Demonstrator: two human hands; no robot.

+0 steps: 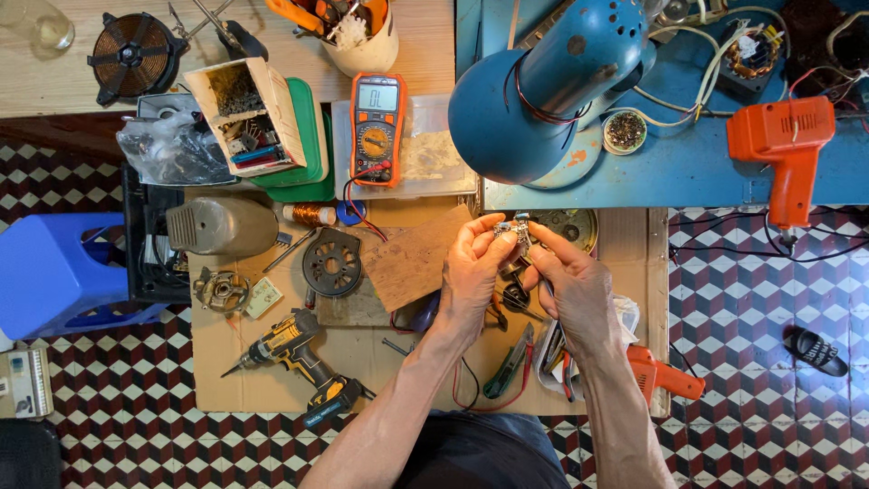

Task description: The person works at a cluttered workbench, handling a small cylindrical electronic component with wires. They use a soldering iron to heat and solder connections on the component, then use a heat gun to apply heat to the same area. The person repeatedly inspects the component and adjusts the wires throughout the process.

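My left hand (pixel 471 272) and my right hand (pixel 572 282) meet above a sheet of cardboard (pixel 235 362) on the floor. Their fingertips pinch a small shiny metal part (pixel 516 231) between them, just under a blue desk lamp (pixel 534 91). What the part is stays unclear at this size. Below my hands lie pliers (pixel 509 362) with green handles and red and black wires.
An orange multimeter (pixel 377 127), a cordless drill (pixel 294 353), a round black motor plate (pixel 332 263), a grey housing (pixel 222 226) and a box of small parts (pixel 246 118) lie to the left. An orange soldering gun (pixel 786 145) rests on the blue bench (pixel 706 163); a blue stool (pixel 54 272) stands left.
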